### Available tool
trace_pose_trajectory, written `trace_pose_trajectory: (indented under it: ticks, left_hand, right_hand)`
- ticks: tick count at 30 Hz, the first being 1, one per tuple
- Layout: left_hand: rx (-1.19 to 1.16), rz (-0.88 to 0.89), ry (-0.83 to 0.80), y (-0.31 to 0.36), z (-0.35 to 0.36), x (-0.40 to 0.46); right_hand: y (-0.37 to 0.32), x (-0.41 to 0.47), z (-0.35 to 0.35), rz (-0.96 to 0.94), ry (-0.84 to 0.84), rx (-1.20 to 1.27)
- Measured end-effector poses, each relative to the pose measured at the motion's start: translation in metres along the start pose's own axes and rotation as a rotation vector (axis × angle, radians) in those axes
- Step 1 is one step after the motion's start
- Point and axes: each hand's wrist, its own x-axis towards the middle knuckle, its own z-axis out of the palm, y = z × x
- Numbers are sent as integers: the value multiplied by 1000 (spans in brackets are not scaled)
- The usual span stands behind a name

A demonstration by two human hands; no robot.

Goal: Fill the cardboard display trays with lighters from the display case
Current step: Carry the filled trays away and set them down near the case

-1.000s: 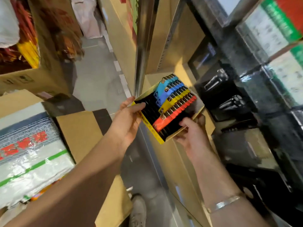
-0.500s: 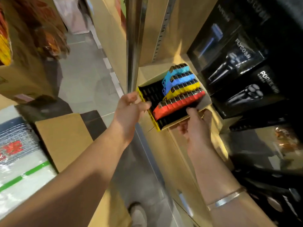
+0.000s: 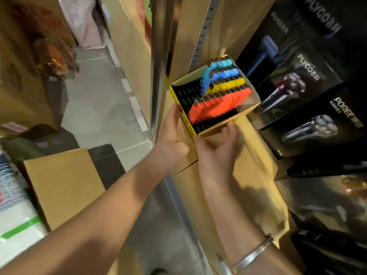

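At six o'clock, lowest in the view, two bare forearms reach up and away; the right wrist wears a thin metal bangle (image 3: 256, 253). At eight o'clock a plain cardboard box (image 3: 61, 185) sits on the floor, with a white wrapped bundle (image 3: 15, 217) crossed by a green stripe just beside it at the left edge.

Toward the centre, the left hand (image 3: 171, 139) lies against the yellow-edged left wall of the cardboard display tray (image 3: 216, 128), fingers (image 3: 174, 116) close together and laid flat along that wall, thumb tucked under at the lower corner. The right hand (image 3: 216, 155) is cupped beneath the tray's near wall — its fingers (image 3: 231, 130) are loosely spread and curled up to touch the brown cardboard front. Whether either hand truly grips the tray or only steadies it I cannot tell.

At one o'clock from the hands, the tray is tilted, open side facing the camera, at the edge of a tan wooden shelf (image 3: 256, 175). Inside it, lighters stand in stepped rows: orange-red lighters (image 3: 218, 104) nearest, then yellow lighters (image 3: 228, 84), blue lighters (image 3: 224, 73) and light blue lighters (image 3: 220, 63) farthest. Black empty slots show along the tray's left side and its near edge.

At three o'clock, black boxes of electric shavers (image 3: 309, 124) stand just beside the tray — lettering reads FLYCO and POREE. At eleven o'clock a grey tiled floor (image 3: 95, 108) runs away between stacked cartons, blurred.
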Motion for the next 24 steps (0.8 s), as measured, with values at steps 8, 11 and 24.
trace_pose_trajectory:
  ticks: [8,11,24]
  left_hand:
    - [180,-86,-15,-1,-2,29]
    - [238,-92,-30,1,-1,32]
    - [247,-188,76,27,-36,6]
  right_hand:
    - [-9,15,4,30,-30,-183]
    - [-11,15,6,59,-49,-231]
    - [-37,6,-7,232,-49,-230]
